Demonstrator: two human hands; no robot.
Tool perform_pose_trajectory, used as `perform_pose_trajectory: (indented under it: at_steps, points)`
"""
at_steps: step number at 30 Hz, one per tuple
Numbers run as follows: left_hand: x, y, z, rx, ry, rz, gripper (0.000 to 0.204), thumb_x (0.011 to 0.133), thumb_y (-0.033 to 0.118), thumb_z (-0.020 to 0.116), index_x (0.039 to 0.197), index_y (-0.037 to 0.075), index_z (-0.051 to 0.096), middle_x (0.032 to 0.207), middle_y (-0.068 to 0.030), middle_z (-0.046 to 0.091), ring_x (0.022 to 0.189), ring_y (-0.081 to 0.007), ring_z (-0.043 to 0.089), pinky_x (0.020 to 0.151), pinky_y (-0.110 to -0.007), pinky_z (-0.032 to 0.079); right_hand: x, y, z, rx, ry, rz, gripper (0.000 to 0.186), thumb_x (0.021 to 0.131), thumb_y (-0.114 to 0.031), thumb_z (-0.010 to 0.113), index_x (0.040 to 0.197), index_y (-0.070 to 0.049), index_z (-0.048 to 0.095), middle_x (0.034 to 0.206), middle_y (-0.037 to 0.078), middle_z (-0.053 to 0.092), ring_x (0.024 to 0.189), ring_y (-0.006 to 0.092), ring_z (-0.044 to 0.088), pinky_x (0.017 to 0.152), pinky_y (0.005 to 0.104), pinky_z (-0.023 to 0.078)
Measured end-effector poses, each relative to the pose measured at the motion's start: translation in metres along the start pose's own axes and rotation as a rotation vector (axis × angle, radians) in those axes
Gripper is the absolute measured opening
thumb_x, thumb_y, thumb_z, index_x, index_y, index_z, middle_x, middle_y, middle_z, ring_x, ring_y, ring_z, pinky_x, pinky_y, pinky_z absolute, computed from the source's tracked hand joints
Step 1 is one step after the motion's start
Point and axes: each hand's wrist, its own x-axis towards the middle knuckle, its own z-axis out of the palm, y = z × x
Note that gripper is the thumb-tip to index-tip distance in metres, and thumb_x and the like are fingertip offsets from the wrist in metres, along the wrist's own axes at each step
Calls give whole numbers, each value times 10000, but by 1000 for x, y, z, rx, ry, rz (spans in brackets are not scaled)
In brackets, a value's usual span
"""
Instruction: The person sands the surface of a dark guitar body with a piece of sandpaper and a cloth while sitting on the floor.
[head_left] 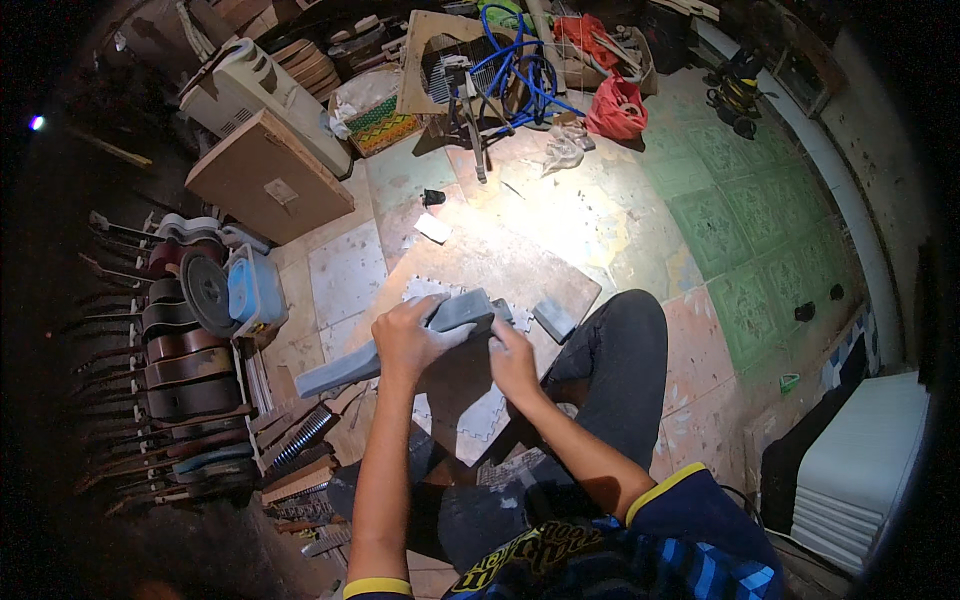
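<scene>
A long grey bar (340, 372) with a thicker, block-like right end lies across in front of me, slanting up to the right. My left hand (407, 338) is wrapped round it close to the thick end. At that end my right hand (513, 362) is closed, its fingers against a small dark grey piece (503, 311); whether this is part of the bar or separate I cannot tell. Pale dust coats the fingers. Below the bar are a worn flat board (440, 262) and a pale foam mat (483, 418) with jigsaw edges. A blue-grey block (554, 319) rests beside my right knee.
Guitar bodies (187, 365) stand in a row at left, near a clear tub with blue contents (252, 290). A brown panel (270, 180) leans behind. Farther off lie a blue hose (540, 85) and a red bag (616, 108). White stacked pieces (860, 470) stand at right.
</scene>
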Motion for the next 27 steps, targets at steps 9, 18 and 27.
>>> perform_pose_trajectory:
  at_steps: [9,18,27]
  points:
    - [1,-1,-2,12,10,-19,505,582,506,908,927,155,798,757,-83,733,675,-271,716,613,-375,562,14,28,1,-172,44,-252,541,844,62,468,1360,-20,609,1283,256,645,1154,427,637,1037,446,481]
    - [-5,-3,-6,55,-63,-61,471,612,449,924,956,151,804,855,-74,771,751,-243,748,692,-350,586,9,28,1,-289,-110,-112,598,843,89,477,1422,-39,557,1394,241,584,1268,396,582,1080,422,458]
    - [12,1,-9,34,-78,-68,482,626,464,916,966,141,804,887,-75,777,769,-246,752,705,-345,589,2,31,23,-205,39,-150,618,859,119,452,1470,28,471,1432,280,542,1331,369,552,1118,394,426]
